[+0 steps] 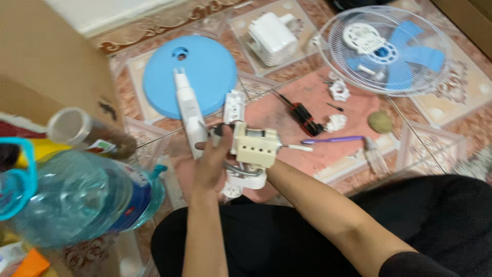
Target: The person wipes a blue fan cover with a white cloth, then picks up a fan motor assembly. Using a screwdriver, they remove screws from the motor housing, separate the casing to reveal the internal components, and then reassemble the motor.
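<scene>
Your left hand [212, 156] grips the cream motor block [254, 146] from the side, fingers curled around it. Your right hand is hidden beneath the block, so its grip cannot be told. Beyond your hand lies the blue round base [205, 77].

The motor block [255, 147] sat just right of the left hand's fingers [214, 149], with the neck piece [188, 112] rising beyond them over the round base [205, 72] on the floor [451, 102]. Farther beyond and right of the fingers lay the housing [271, 37], the fan cage [384, 48] and, nearer, the screwdriver [302, 115] and the pen [333, 139]. Left of the fingers stood the water bottle [82, 197], with a jar [87, 131] behind it.
</scene>
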